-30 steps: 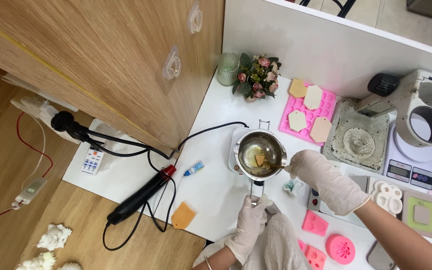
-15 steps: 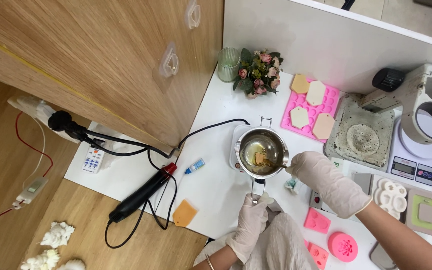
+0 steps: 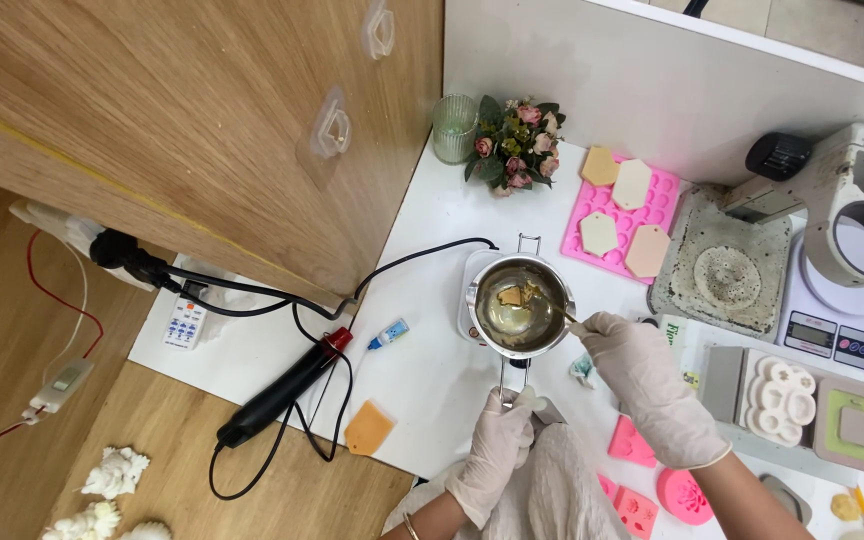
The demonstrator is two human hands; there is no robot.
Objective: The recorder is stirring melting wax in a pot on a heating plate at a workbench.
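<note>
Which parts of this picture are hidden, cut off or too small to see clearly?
Head view:
- Metal pot handle: its end is covered by the gloved left hand.
- Thin stirring tool: its grip is inside the gloved right hand.
- Round pink silicone mould: partly behind the right forearm.
- White remote control: buttons too small.

Two gloved hands, left [image 3: 497, 440] and right [image 3: 652, 385]. One steel pot [image 3: 520, 305]. Four hexagonal slabs [image 3: 600, 166] on one pink mould tray [image 3: 664, 195] at upper right. One flower posy [image 3: 514, 140], one ribbed glass [image 3: 454, 128], one black heat gun [image 3: 277, 392], one digital scale [image 3: 832, 340].
</note>
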